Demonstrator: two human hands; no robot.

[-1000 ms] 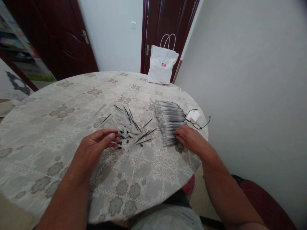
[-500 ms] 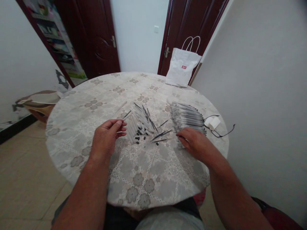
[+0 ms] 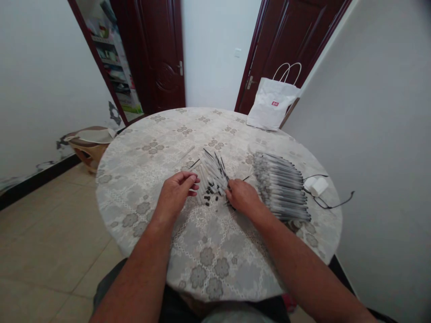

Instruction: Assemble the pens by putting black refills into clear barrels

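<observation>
My left hand (image 3: 180, 186) is over the left side of the loose pen parts, its thumb and forefinger pinched; anything between them is too small to make out. Beside it lie pale translucent pen barrels (image 3: 213, 170) and small black plugs (image 3: 207, 198). My right hand (image 3: 244, 195) reaches down at the right edge of these parts, fingers drawn together among thin black pen refills (image 3: 222, 165). What its fingertips grip is hidden. To its right, a stacked row of pens (image 3: 283, 186) with dark ends lies side by side.
Black-framed glasses (image 3: 323, 204) and a small white object (image 3: 318, 186) lie right of the row. A white paper bag (image 3: 272, 103) stands at the far edge of the round table, which has a patterned tablecloth (image 3: 208, 242). A wooden stool (image 3: 90, 146) is at the left.
My right hand has moved left from the pen row to the loose refills. My left hand stays pinched beside the barrels. The whole view has shifted, with things appearing farther right.
</observation>
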